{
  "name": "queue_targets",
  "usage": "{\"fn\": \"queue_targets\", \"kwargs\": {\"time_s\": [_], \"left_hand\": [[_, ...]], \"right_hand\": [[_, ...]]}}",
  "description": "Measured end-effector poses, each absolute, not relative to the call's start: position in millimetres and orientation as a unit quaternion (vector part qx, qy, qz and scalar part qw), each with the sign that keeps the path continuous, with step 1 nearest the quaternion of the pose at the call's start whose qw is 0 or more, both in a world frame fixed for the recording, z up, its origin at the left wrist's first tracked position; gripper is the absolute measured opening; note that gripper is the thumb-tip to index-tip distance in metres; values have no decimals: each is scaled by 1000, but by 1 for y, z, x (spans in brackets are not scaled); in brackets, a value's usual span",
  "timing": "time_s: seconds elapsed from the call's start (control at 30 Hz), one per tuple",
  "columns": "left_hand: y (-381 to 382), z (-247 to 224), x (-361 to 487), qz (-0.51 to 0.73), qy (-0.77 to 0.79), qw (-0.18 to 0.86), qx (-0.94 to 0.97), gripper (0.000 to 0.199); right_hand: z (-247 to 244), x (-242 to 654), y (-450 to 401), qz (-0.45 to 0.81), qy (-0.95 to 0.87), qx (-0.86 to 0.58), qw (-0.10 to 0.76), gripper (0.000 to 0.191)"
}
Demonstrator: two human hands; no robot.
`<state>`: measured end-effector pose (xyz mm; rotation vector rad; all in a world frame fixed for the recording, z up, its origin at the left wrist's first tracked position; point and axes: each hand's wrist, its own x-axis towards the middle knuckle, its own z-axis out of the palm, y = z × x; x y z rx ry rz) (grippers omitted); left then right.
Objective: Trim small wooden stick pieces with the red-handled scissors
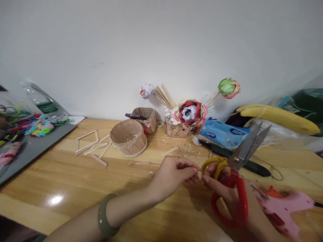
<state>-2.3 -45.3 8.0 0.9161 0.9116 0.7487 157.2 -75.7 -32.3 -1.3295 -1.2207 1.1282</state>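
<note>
My left hand [171,176] is closed in a pinch at a small pale chip [200,174], perhaps a bit of wood. Opposite it, the fingertips of my right hand [223,190] meet the same chip. Scissors [236,160] with one yellow and one red handle hang on my right hand, their blades slightly apart and pointing up and away to the right. Beyond my left hand lie a flat wooden craft stick [139,163] and a small round wooden piece [151,173]. Wood scraps [189,151] are scattered beyond both hands.
A round stick-walled basket [129,139] stands left of centre, a phone [136,116] on another behind it. Several craft sticks [99,160] lie left. Paper flowers [190,112], a tissue pack [222,132] and bananas [277,116] line the back; a pink glue gun [287,208] lies right.
</note>
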Motion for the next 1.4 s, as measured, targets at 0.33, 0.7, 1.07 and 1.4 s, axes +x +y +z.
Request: {"fn": "queue_targets", "kwargs": {"time_s": [0.33, 0.7, 1.07, 1.4], "left_hand": [[-44, 4, -1, 347, 426, 741, 385, 20], [-43, 3, -1, 338, 414, 766, 358, 29], [-45, 6, -4, 308, 399, 765, 401, 37], [-44, 2, -5, 310, 360, 722, 502, 20]], "right_hand": [[-36, 158, -75, 461, -508, -549, 477, 24], [-16, 154, -73, 446, -482, -580, 483, 24], [-27, 152, -72, 529, -442, -500, 524, 25], [-10, 145, -75, 597, -384, -463, 531, 32]]}}
